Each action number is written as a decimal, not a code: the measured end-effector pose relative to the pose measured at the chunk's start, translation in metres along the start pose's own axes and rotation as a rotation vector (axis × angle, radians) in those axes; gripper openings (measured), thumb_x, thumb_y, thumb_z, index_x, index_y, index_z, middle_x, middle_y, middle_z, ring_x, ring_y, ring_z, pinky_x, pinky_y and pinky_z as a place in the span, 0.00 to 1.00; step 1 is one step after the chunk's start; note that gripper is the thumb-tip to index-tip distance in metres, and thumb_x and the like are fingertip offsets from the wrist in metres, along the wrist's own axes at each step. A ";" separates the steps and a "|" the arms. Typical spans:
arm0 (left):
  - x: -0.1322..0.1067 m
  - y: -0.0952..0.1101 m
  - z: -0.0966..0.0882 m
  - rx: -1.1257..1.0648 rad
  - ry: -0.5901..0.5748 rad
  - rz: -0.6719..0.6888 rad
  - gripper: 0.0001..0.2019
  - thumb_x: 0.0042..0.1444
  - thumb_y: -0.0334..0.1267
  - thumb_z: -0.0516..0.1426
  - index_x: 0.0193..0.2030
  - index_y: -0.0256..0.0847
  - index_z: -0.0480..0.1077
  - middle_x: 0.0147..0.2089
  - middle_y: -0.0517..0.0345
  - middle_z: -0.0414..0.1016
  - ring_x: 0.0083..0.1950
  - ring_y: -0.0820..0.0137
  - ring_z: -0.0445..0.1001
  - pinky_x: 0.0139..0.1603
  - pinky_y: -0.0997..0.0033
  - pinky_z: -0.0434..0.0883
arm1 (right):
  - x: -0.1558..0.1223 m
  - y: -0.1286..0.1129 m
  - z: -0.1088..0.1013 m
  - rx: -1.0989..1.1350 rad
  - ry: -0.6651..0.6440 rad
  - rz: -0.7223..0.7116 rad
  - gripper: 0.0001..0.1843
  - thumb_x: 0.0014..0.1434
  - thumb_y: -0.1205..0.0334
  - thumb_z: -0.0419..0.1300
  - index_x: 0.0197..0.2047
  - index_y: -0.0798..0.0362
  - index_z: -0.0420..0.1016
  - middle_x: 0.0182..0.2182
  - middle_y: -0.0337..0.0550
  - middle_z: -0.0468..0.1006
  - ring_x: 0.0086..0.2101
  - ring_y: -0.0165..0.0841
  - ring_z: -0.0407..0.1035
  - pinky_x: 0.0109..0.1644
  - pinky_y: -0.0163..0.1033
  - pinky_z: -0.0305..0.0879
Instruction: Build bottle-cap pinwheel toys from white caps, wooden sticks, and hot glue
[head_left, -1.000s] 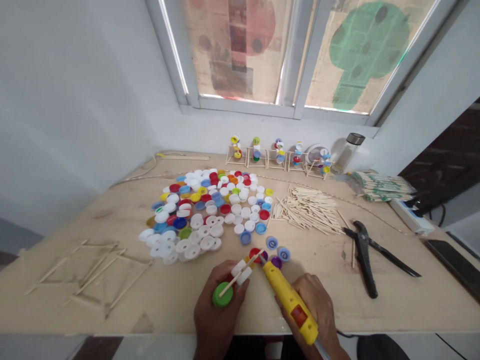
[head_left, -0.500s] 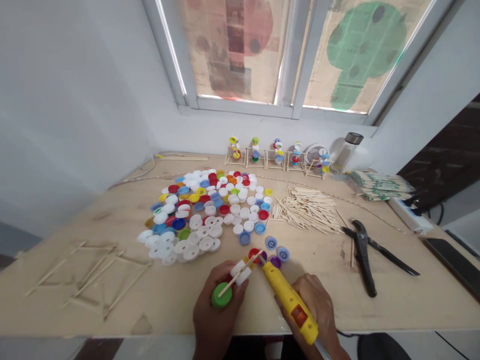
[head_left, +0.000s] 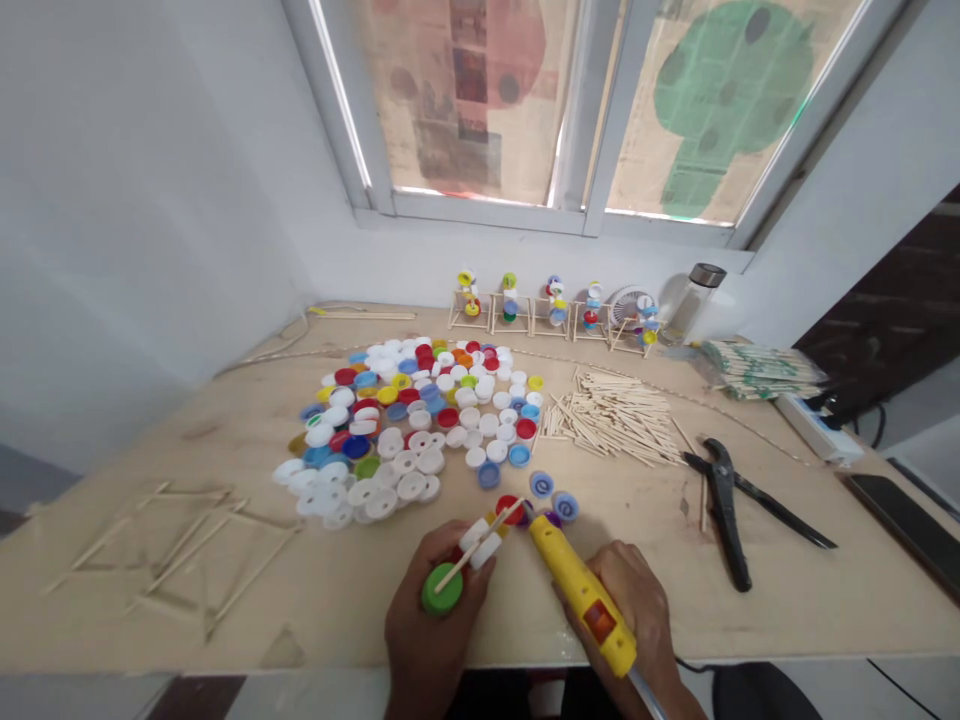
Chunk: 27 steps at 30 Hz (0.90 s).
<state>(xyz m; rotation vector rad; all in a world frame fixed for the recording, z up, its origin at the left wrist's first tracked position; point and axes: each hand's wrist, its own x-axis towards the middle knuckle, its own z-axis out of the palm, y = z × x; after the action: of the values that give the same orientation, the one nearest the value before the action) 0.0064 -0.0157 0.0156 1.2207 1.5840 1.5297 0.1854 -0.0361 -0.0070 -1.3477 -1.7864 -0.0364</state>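
My left hand [head_left: 429,620] is closed around a bottle-cap assembly [head_left: 474,543] of white, red, yellow and green caps. A thin wooden stick runs across it from the green cap [head_left: 442,589] toward the red cap at its far end. My right hand [head_left: 631,605] grips a yellow glue gun [head_left: 581,595], its nozzle pointing at the far end of the stick. Whether the nozzle touches the stick or a cap, I cannot tell. Just beyond the nozzle lie blue caps [head_left: 565,506] and a purple cap [head_left: 553,519], partly hidden by the gun.
A heap of bottle caps [head_left: 405,430] spreads across the middle. Wooden sticks [head_left: 615,418] are piled right of it, near black pliers [head_left: 726,515] and a phone [head_left: 904,530]. Stick frames [head_left: 187,545] lie at left. Finished-looking cap models [head_left: 555,310] line the back, near a bottle [head_left: 696,300].
The glue gun has shifted very slightly down and to the right. My left hand and the cap assembly stay almost in place.
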 end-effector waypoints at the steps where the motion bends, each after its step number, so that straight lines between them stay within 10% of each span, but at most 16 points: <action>1: -0.001 0.002 0.001 -0.001 0.006 -0.001 0.08 0.46 0.41 0.61 0.34 0.44 0.72 0.39 0.58 0.77 0.40 0.67 0.75 0.44 0.73 0.72 | 0.001 0.000 -0.001 0.002 0.006 -0.009 0.16 0.64 0.59 0.50 0.25 0.51 0.60 0.19 0.35 0.63 0.22 0.29 0.58 0.28 0.36 0.49; 18: -0.002 0.004 0.004 0.032 0.033 -0.024 0.13 0.46 0.48 0.61 0.35 0.43 0.73 0.38 0.56 0.77 0.38 0.66 0.75 0.43 0.70 0.73 | 0.012 -0.004 -0.007 0.034 -0.042 -0.091 0.05 0.60 0.62 0.58 0.32 0.51 0.68 0.23 0.37 0.71 0.25 0.31 0.64 0.31 0.37 0.57; 27: -0.003 0.006 0.004 0.026 0.033 -0.040 0.13 0.47 0.47 0.60 0.36 0.43 0.73 0.38 0.56 0.78 0.37 0.66 0.76 0.42 0.71 0.73 | 0.037 -0.015 -0.043 0.070 0.035 0.106 0.08 0.61 0.56 0.55 0.40 0.51 0.70 0.33 0.45 0.76 0.35 0.37 0.70 0.36 0.40 0.66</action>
<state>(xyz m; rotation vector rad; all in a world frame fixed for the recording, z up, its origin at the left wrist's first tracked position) 0.0122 -0.0176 0.0202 1.1767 1.6444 1.5160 0.1982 -0.0349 0.0502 -1.3807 -1.6698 0.0596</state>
